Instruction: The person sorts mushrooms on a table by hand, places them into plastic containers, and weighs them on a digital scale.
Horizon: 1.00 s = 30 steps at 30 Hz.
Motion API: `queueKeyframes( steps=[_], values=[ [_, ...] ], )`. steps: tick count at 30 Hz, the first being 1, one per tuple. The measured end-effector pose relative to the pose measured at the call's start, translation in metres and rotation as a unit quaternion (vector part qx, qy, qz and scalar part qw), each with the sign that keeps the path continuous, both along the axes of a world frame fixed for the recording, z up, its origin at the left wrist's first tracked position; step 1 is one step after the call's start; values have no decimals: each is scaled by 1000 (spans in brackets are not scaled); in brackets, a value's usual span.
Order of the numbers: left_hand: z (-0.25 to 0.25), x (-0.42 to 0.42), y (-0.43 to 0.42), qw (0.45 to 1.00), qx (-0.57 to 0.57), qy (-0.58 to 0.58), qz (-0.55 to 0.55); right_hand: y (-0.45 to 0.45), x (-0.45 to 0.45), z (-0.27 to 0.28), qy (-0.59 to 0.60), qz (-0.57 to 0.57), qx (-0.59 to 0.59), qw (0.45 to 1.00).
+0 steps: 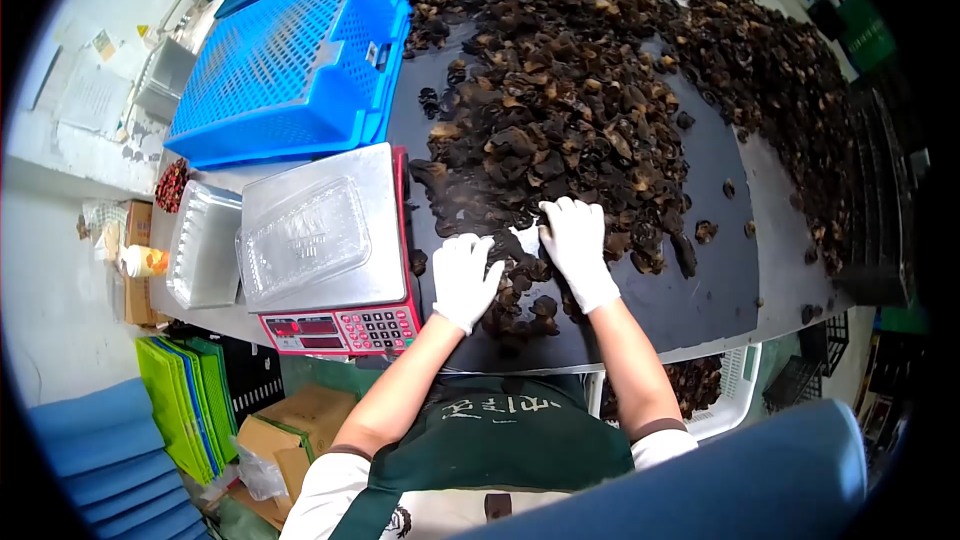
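Blue object [740, 475] foremost; beyond it, white-gloved left hand [464, 282] and right hand [578, 248] touch dark flaky pieces [545, 130], fingers together, clamping indiscernible.

Clearance around pile [560, 130]

Right of pile: mat [712, 292] passable, bar a few loose pieces [706, 232]. Near left: slim gap, then scale [388, 240] blocks. Far left: crate [280, 60] blocks. Far right: second heap [765, 70].

Both forearms [405, 380] stretched forward, left hand [463, 283] and right hand [580, 255] white-gloved, backs up, pretty close together.
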<state>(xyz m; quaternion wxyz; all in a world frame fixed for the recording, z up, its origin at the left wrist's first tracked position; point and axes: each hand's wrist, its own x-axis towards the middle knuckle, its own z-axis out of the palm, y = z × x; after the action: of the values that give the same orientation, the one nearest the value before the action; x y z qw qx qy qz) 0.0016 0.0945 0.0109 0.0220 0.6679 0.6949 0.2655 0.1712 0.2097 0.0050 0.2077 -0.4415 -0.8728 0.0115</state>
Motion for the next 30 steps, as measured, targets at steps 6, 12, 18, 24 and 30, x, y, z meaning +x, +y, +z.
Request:
queueKeyframes(
  steps=[6, 12, 18, 24, 30],
  values=[
    [-11, -10, 10, 999, -3, -5, -41, -2, 7, -13, 5, -6, -9, 1000],
    [15, -17, -5, 966, -109, -220, 79, -35, 46, 36, 425, -46, -246, 870],
    [69, 69, 2, 935, -165, -301, -93, -90, 172, 77, 838, 351, -347, 233],
    [58, 119, -26, 844, -97, -300, -433, -130, 225, 113, 831, 376, -266, 313],
    [20, 7, -4, 989, -66, -68, -113, -116, 144, 88, 454, -168, -387, 785]
  ],
)
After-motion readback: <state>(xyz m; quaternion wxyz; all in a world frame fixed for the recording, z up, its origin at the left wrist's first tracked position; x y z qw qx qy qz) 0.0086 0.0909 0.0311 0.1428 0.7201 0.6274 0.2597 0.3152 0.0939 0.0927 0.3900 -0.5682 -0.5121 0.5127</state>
